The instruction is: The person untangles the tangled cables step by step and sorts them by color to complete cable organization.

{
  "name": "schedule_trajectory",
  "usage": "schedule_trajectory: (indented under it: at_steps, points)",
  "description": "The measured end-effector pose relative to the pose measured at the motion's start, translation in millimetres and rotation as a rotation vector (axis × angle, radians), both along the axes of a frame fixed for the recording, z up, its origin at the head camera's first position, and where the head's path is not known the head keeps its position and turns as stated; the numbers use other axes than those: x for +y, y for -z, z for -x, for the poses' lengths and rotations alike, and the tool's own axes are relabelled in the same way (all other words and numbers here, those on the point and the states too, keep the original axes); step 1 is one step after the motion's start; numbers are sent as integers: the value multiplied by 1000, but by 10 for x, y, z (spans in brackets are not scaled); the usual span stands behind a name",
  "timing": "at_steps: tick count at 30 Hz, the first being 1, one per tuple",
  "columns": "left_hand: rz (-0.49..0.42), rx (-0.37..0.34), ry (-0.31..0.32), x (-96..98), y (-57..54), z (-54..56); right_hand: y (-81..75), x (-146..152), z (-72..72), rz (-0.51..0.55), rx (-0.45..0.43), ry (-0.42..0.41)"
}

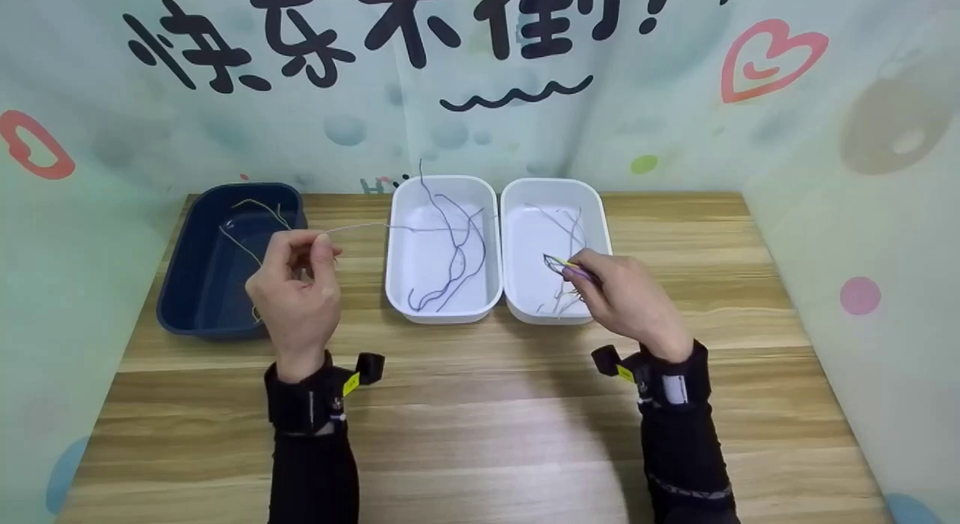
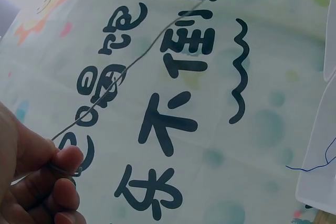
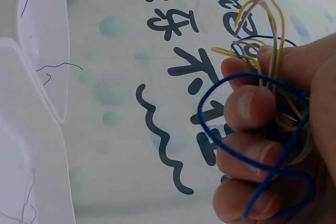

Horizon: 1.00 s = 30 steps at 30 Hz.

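Observation:
My left hand pinches one end of a thin grey wire between thumb and forefinger. In the head view it is raised by the right side of the dark blue bin, and the wire stretches rightward over the middle white bin. Above the right white bin, my right hand grips a tangled bunch of wires. Blue wire loops out in front of its curled fingers, while yellow wire and some grey strands stick up past the thumb. The bunch's middle is hidden in the palm.
Yellowish wires lie in the dark blue bin. Several blue wires are in the middle white bin, one poking above its back rim. Thin greyish wires lie in the right bin. A printed cloth stands behind the wooden table.

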<state>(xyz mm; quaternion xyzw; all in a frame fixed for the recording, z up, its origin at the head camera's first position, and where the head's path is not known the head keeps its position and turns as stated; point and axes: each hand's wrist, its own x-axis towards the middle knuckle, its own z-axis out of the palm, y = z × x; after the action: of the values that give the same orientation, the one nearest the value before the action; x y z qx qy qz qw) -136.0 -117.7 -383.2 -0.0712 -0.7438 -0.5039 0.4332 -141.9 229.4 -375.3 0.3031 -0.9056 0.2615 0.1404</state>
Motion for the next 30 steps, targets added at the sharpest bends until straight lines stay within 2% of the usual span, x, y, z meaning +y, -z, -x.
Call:
schedule_trajectory:
  at_steps: [8,14,22,30]
  points:
    - [6,-15,13,79,20,-3,-3,43,15,7,8,32]
    - [-2,-28,21,175,15,4,-6,67,22,17,19,26]
    - [-15,-81,40,359,55,21,-21,87,22,46,25,47]
    - [28,-137,143,639,130,85,-41,120,13,89,67,97]
